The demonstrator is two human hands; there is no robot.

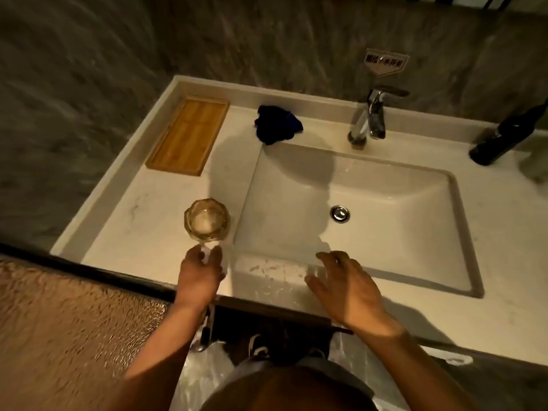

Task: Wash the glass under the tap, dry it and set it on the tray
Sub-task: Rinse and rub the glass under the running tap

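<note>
Faceted glass (206, 218) stands on the counter (142, 232), left hand (199, 272) clamped on its base, right hand (345, 287) spread apart.

Pale stone desk (166, 185) with a sunken white sink (385, 185) right of centre. At upper left, a wooden tray (188, 134) lying flat. Just above the sink's upper-left corner, a crumpled dark blue cloth (278, 124). Left of the sink, a faceted glass (206, 220) standing upright. At far right, a dark bottle (504, 134). Behind the sink, a chrome tap (372, 114).
</note>
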